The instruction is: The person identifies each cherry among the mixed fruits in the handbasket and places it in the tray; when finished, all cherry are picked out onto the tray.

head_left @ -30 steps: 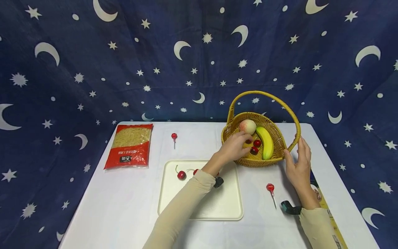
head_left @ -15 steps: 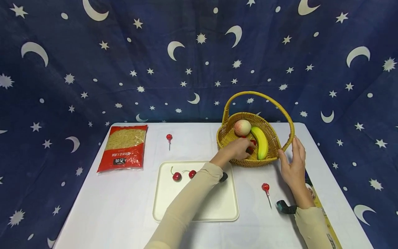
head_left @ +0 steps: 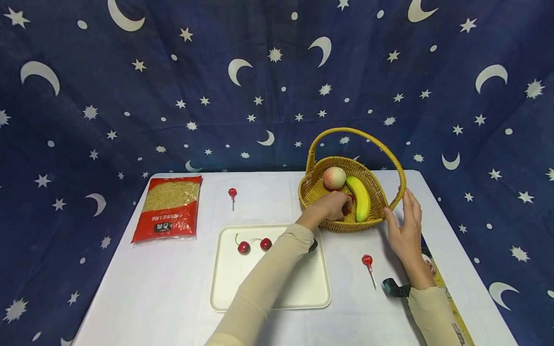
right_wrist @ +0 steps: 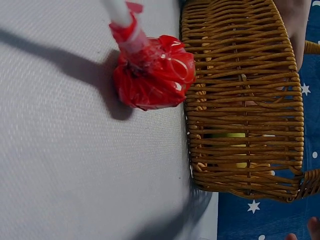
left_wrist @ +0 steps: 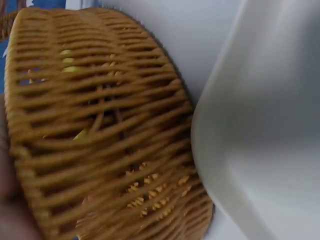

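A woven basket (head_left: 311,218) with a tall arched handle (head_left: 381,146) stands at the back right. It holds a peach (head_left: 334,178), a banana (head_left: 358,199) and dark red cherries, partly covered by my left hand (head_left: 331,205). That hand reaches over the near left rim, fingers curled down around a cherry (head_left: 346,210); the fingertips are mostly hidden. My right hand (head_left: 407,230) stands upright beside the basket's right end, fingers straight, thumb close to the handle's foot. In the right wrist view its fingertips (right_wrist: 314,229) show just past the basket's end.
A cream tray (head_left: 303,300) with two stemmed cherries (head_left: 254,245) lies under the left forearm. One red lollipop (head_left: 367,260) lies before the basket, another (head_left: 232,192) farther back. A red pasta bag (head_left: 169,209) lies at left; a yellow-edged flat item (head_left: 450,298) sits beside the right wrist.
My left hand has gone from reaching over the cherries to curling its fingers down among them. The whole scene shifts slightly left in view; the right hand keeps its place by the basket.
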A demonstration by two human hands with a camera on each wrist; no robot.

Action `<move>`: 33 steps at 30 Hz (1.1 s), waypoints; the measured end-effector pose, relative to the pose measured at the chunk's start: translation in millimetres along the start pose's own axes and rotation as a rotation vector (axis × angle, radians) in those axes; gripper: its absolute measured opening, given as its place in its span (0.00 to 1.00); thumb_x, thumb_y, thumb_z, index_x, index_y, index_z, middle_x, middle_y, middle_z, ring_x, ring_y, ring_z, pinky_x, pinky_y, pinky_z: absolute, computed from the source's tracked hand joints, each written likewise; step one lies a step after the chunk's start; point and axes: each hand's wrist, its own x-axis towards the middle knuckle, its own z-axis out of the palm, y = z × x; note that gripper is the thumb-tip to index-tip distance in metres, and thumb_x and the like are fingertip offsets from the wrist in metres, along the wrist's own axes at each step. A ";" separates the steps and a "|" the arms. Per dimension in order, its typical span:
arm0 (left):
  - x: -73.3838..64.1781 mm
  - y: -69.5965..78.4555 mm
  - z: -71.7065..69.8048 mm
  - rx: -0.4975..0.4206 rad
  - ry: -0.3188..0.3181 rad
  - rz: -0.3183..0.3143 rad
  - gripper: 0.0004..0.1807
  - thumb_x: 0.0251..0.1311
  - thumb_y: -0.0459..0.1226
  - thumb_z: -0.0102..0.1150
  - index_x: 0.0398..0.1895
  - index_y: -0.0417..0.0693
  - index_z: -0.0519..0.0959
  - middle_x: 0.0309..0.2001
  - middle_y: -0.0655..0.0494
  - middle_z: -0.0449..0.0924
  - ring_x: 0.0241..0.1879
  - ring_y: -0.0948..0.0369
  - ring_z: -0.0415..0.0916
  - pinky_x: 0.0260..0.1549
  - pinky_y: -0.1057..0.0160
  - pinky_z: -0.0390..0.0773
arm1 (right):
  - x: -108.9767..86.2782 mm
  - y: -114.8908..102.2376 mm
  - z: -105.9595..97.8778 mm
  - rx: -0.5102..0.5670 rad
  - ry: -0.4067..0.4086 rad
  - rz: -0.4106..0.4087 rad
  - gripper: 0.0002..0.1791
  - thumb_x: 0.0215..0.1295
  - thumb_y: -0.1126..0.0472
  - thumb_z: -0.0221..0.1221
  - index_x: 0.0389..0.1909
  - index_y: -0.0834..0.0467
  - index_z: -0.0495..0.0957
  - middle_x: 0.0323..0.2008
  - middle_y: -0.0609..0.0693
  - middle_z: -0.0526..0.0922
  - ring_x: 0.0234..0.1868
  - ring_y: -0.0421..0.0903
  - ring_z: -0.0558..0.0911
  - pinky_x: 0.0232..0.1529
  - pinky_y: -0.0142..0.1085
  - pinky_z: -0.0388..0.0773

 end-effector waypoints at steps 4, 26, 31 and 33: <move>3.7 -1.3 6.5 0.006 0.052 -0.034 0.08 0.63 0.30 0.69 0.36 0.54 0.82 0.34 0.63 0.78 0.36 0.65 0.73 0.35 0.70 0.70 | -1.0 -0.7 1.7 0.008 -0.004 -0.001 0.42 0.75 0.69 0.61 0.85 0.50 0.57 0.82 0.63 0.58 0.84 0.64 0.56 0.79 0.69 0.57; -51.7 -11.9 -19.2 -0.180 0.333 -0.031 0.13 0.64 0.34 0.72 0.51 0.50 0.88 0.52 0.56 0.89 0.47 0.60 0.80 0.49 0.67 0.79 | -1.2 -2.6 1.1 -0.003 -0.006 0.002 0.41 0.75 0.68 0.61 0.85 0.51 0.57 0.82 0.64 0.59 0.84 0.65 0.57 0.79 0.70 0.57; -72.7 -13.2 -26.8 -0.204 0.425 -0.019 0.12 0.63 0.33 0.71 0.50 0.50 0.89 0.54 0.56 0.89 0.50 0.59 0.83 0.52 0.65 0.81 | -1.3 -3.8 0.0 0.003 -0.008 0.008 0.41 0.76 0.67 0.60 0.85 0.49 0.57 0.83 0.62 0.58 0.84 0.64 0.57 0.79 0.69 0.58; -83.0 -13.8 -30.0 -0.216 0.457 -0.015 0.12 0.64 0.33 0.71 0.50 0.50 0.88 0.54 0.57 0.89 0.54 0.59 0.84 0.57 0.62 0.81 | -1.3 -4.1 -0.2 0.003 -0.006 0.011 0.41 0.76 0.67 0.60 0.85 0.49 0.57 0.83 0.62 0.58 0.84 0.64 0.57 0.79 0.69 0.58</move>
